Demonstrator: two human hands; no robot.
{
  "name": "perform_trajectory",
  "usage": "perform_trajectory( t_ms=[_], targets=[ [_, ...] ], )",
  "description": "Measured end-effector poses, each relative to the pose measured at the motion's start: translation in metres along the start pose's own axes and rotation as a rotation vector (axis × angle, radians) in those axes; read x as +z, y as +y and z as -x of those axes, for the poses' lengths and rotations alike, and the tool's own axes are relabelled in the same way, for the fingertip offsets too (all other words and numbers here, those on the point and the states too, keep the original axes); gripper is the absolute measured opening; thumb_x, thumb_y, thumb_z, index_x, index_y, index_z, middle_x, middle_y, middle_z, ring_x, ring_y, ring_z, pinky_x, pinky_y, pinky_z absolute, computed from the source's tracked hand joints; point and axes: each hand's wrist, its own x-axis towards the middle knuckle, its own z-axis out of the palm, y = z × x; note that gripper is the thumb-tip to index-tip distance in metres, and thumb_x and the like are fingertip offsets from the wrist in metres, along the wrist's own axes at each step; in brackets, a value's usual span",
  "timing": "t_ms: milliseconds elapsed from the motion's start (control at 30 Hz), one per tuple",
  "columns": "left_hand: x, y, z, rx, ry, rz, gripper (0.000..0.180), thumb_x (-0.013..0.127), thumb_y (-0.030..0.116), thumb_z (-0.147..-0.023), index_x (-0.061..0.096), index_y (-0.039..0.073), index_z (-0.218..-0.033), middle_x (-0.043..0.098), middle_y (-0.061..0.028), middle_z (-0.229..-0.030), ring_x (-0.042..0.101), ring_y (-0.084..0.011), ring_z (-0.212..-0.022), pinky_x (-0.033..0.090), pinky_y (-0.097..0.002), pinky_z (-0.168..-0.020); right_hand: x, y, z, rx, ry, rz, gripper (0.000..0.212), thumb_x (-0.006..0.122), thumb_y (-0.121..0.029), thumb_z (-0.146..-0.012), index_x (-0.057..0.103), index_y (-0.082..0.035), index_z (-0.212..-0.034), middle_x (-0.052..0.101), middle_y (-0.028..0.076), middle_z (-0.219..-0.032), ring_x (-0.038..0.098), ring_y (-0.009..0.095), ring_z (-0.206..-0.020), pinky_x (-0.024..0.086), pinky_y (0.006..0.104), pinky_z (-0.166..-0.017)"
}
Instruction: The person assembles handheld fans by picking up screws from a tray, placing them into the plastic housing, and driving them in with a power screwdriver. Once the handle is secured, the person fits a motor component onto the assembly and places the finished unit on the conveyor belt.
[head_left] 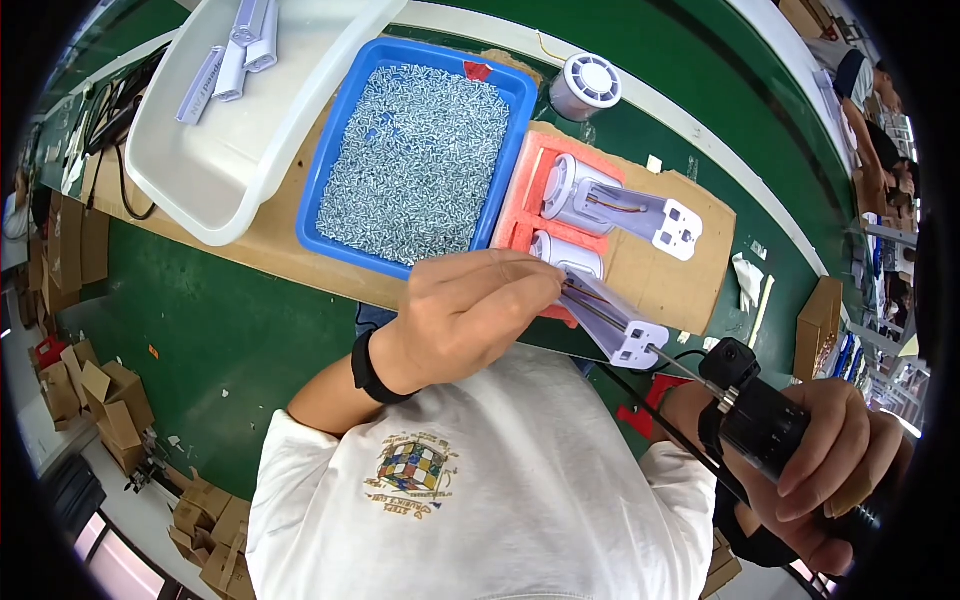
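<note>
My right hand (830,450) grips a black electric screwdriver (765,425) at the right. Its long thin bit runs through a hole in the end plate of a pale lilac plastic handle shell (635,343) and along inside it. The shell joins a round motor housing (580,255), set in a red foam holder (515,205). My left hand (475,310) pinches at this joint, close to the bit's tip; what its fingertips hold is hidden. Beside it, a second round housing (572,190) with its handle shell (668,222) and a thin wire lies in the same holder.
A blue tray (305,215) full of small metal screws stands left of the holder. Further left, a white bin (190,190) holds several lilac parts (230,72). A round slotted fan unit (588,83) stands behind. Cardboard (690,285) covers part of the green table.
</note>
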Motion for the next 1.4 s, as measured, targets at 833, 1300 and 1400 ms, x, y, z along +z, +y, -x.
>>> perform_trajectory(
  t_ms=[833, 1300, 1400],
  targets=[
    [-0.005, 0.003, -0.006, 0.039, -0.141, -0.178, 0.043, 0.083, 0.001, -0.073, 0.068, 0.0, -0.112, 0.075, -0.0119, -0.102, 0.074, -0.0284, -0.086, 0.062, -0.0355, -0.07, 0.004, -0.005, -0.03, 0.437, -0.494, 0.036, 0.042, 0.076, -0.047, -0.092, 0.049, -0.016, -0.102, 0.052, -0.003, -0.082, 0.058, 0.013, -0.065, 0.055, 0.0267, -0.057],
    [-0.006, 0.004, 0.002, -0.06, -0.24, -0.228, 0.04, 0.084, 0.007, -0.07, 0.073, 0.002, -0.109, 0.071, -0.0092, -0.118, 0.069, -0.0275, -0.096, 0.061, -0.0346, -0.075, 0.009, -0.008, -0.017, 0.209, -0.268, 0.185, 0.045, 0.095, -0.026, -0.07, 0.053, -0.011, -0.066, 0.062, 0.003, -0.078, 0.07, 0.014, -0.056, 0.059, 0.0202, -0.051],
    [-0.006, 0.004, 0.002, -0.051, -0.232, -0.248, 0.041, 0.084, 0.007, -0.07, 0.073, 0.003, -0.109, 0.071, -0.0088, -0.118, 0.069, -0.0266, -0.095, 0.061, -0.0339, -0.074, 0.022, -0.002, -0.023, 0.367, -0.378, 0.223, 0.041, 0.079, -0.044, -0.086, 0.051, -0.016, -0.097, 0.054, 0.0, -0.083, 0.061, 0.014, -0.063, 0.054, 0.0259, -0.056]
  ],
)
